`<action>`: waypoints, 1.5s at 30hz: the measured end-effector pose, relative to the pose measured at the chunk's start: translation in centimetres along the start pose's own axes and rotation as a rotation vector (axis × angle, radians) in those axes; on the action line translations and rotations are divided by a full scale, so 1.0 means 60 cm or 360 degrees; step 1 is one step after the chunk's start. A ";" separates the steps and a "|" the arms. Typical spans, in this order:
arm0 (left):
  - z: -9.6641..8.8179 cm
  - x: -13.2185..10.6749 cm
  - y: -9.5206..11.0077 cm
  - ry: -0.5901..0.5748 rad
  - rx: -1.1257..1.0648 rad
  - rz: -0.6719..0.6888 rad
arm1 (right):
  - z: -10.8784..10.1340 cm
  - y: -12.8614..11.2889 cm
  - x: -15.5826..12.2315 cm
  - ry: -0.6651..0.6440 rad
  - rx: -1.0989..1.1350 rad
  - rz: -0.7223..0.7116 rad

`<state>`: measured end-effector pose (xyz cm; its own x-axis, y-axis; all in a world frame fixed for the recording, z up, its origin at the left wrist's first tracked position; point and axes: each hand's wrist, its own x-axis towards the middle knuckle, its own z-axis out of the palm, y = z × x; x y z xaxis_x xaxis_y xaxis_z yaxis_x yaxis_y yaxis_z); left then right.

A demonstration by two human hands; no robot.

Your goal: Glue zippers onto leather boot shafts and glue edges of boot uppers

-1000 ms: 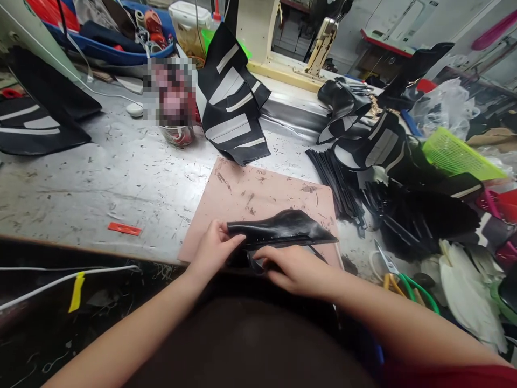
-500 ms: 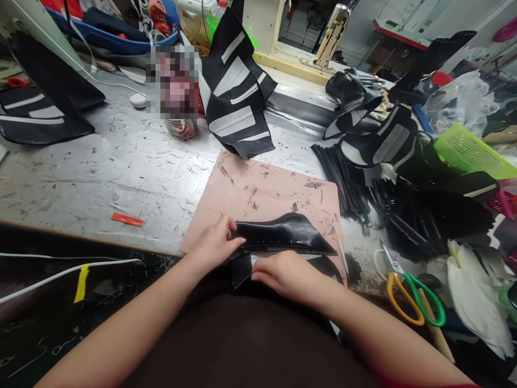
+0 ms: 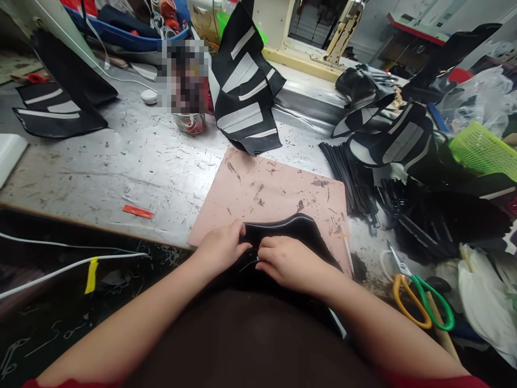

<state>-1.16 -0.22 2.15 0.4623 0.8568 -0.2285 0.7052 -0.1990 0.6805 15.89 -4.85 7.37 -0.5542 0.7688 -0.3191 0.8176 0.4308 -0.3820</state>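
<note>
A glossy black leather piece (image 3: 288, 229) lies across the near edge of a pinkish cutting mat (image 3: 266, 183), its lower part hanging toward my lap. My left hand (image 3: 226, 245) pinches its left end between thumb and fingers. Close beside it, my right hand (image 3: 286, 263) is closed on the nearer part of the same leather, with the fingers curled and the fingertips turned left. The leather's lower part is dark and partly hidden behind my right hand and forearm.
Scissors (image 3: 412, 288) with orange and green handles lie at the right, beside black strips (image 3: 349, 180). Black pieces with white strips (image 3: 246, 86) stand behind the mat. A small red strip (image 3: 138, 211) lies at the left. A green basket (image 3: 482, 148) stands at the far right.
My right hand has moved up toward my left hand. The leather's near part, with its pale strip showing before, is now folded up, and the stitched edge is mostly covered.
</note>
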 end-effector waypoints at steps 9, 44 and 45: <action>0.005 -0.010 -0.007 0.0385 0.0863 0.1100 | 0.009 -0.010 -0.010 -0.0014 0.0006 0.0281; 0.037 -0.046 -0.056 0.0830 0.0730 0.1927 | 0.003 0.000 -0.013 -0.0067 -0.0006 0.0285; 0.038 -0.044 -0.056 0.0844 0.0734 0.1931 | 0.003 0.000 -0.013 -0.0064 0.0012 0.0274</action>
<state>-3.55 -2.89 -1.14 0.7207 0.0954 0.6867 0.1767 -0.9830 -0.0489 16.31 -5.53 7.46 -0.4121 0.8114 -0.4145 0.8998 0.2909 -0.3252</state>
